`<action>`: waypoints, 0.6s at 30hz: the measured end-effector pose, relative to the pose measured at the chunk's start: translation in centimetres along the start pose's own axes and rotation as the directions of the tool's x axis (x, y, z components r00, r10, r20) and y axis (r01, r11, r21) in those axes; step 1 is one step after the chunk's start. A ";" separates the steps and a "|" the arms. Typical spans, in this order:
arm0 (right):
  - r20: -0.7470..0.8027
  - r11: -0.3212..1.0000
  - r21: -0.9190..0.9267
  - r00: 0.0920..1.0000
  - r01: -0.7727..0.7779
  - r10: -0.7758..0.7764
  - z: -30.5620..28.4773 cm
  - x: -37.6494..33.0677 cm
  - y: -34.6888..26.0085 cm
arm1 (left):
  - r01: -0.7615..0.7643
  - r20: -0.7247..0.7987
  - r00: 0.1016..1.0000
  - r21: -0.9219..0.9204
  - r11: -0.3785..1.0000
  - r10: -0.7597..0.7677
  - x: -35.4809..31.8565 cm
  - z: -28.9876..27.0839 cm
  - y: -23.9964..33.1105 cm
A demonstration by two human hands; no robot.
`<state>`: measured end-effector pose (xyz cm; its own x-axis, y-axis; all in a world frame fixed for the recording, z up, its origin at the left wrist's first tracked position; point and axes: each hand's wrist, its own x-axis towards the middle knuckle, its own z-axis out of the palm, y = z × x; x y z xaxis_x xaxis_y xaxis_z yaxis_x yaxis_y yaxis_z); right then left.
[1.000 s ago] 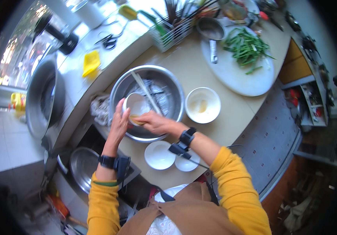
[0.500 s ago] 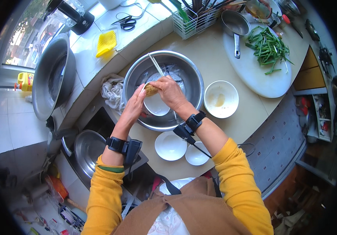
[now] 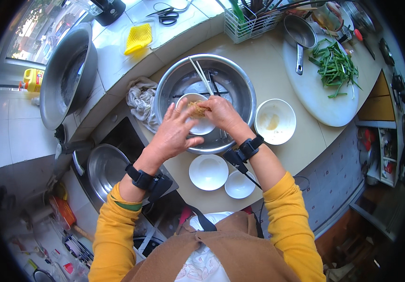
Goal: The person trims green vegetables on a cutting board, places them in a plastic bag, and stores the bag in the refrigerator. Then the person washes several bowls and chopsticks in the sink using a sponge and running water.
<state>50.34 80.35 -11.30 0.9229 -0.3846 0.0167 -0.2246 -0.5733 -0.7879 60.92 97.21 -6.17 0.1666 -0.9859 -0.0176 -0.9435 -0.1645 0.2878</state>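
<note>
A large metal basin (image 3: 251,87) stands on the counter, with chopsticks (image 3: 199,73) and other utensils leaning in it. Over it, my right hand (image 3: 226,115) is closed on a tan, stringy scrubbing pad (image 3: 196,110), which lies against the inside of a small white bowl (image 3: 203,127). My left hand (image 3: 173,131) is open at the bowl's left side, its fingers spread. Whether the left fingers touch the bowl, I cannot tell. Right of the basin sits a white bowl (image 3: 282,134) with a brownish residue inside.
Two white bowls, one larger (image 3: 208,172) and one smaller (image 3: 240,184), stand in front of the basin. A crumpled cloth (image 3: 141,101) lies to its left. Cut greens (image 3: 336,66) and a small pan (image 3: 300,35) rest on a white board (image 3: 339,115) at the right.
My left hand has loosened from the bowl and pad, its fingers now spread. The right hand keeps the pad, now lower inside the bowl. The whole view has shifted slightly.
</note>
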 end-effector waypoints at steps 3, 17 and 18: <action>0.051 0.992 0.078 0.994 -0.098 0.094 -0.6 0.6 0.1 | -0.060 0.202 0.978 0.048 0.997 0.049 -0.2 -0.4 0.3; 0.037 0.979 -0.185 0.996 0.084 -0.079 1.8 -0.4 -1.1 | 0.254 0.177 0.895 -0.957 0.142 -0.410 -4.3 -4.5 0.0; 0.150 0.960 -0.275 0.989 0.054 -0.012 2.6 -1.0 -1.6 | 0.246 0.156 0.878 -0.958 0.145 -0.453 -4.3 -4.4 -0.2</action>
<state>50.55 83.56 -11.63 0.9621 -0.2648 -0.0658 -0.2520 -0.7702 -0.5859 61.63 101.64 -1.97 0.5290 -0.7955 -0.2957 0.1786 -0.2363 0.9551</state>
